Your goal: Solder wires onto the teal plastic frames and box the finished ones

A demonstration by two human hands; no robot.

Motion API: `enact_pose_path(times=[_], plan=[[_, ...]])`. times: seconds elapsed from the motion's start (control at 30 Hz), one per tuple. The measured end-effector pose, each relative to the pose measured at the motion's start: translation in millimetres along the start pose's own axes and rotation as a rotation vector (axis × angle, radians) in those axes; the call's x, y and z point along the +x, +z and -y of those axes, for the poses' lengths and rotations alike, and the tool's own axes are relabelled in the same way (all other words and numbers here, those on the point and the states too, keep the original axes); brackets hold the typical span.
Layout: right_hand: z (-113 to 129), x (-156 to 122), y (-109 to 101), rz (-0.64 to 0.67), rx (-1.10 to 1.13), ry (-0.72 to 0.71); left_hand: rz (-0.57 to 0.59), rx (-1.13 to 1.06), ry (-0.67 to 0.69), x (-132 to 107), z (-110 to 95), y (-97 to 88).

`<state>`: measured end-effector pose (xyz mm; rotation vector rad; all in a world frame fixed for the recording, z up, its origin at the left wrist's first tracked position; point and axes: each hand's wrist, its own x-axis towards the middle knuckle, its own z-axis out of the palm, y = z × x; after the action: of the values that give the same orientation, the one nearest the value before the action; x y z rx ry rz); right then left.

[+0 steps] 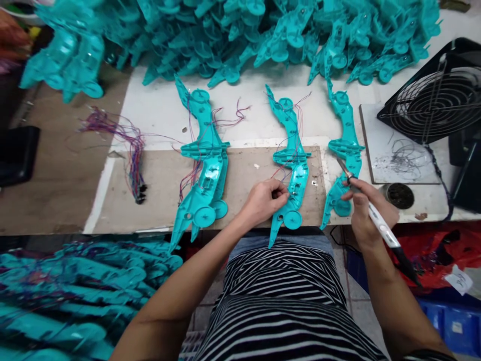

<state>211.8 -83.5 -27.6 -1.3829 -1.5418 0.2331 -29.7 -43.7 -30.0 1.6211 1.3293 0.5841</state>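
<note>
Three teal plastic shells lie in a row on the bench. My left hand (265, 200) pinches thin red and blue wires against the middle shell (291, 160), near its lower part. My right hand (366, 210) is closed round a white soldering iron (379, 225), its tip pointing up and left over the right shell (343, 150). The left shell (205, 165), which seems to be two stacked, lies untouched with wires trailing from it.
A big heap of teal shells (263, 35) fills the back of the bench. A bundle of coloured wires (131, 145) lies left. A black fan (436, 100) and a solder-stained plate (394, 150) stand right. More teal shells (75, 296) sit lower left.
</note>
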Motion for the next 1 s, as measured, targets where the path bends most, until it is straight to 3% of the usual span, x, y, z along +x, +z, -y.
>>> enact_pose_path(times=[0.13,0.2,0.4,0.53,0.67,0.8,0.9,1.0], plan=[[-22.6,22.1,13.8,0.051,-0.184,0.028,-0.254,0.202,0.161,-7.1,-4.9,6.5],[-32.4,29.0,20.3,0.107,-0.212,0.025,-0.326,0.329,0.189,-8.5,-9.0,15.3],[-41.9,32.4,31.2,0.148,-0.243,-0.040,-0.205,0.501,0.135,6.8,-17.4,42.9],[-35.3,28.2,34.7,0.140,-0.239,-0.061,-0.193,0.517,0.083,14.3,-12.6,30.1],[-32.0,21.8,42.2,0.154,-0.247,-0.100,-0.229,0.578,0.050,8.6,-1.3,2.8],[-30.2,20.7,51.9,0.190,-0.257,-0.135,-0.320,0.598,0.159,-2.9,6.1,-35.4],[-26.7,22.8,57.0,0.166,-0.293,-0.058,-0.608,0.582,0.107,-18.4,19.5,-92.6],[-24.9,24.0,60.6,0.108,-0.340,0.064,-0.905,0.599,-0.187,-40.4,50.5,-172.6]])
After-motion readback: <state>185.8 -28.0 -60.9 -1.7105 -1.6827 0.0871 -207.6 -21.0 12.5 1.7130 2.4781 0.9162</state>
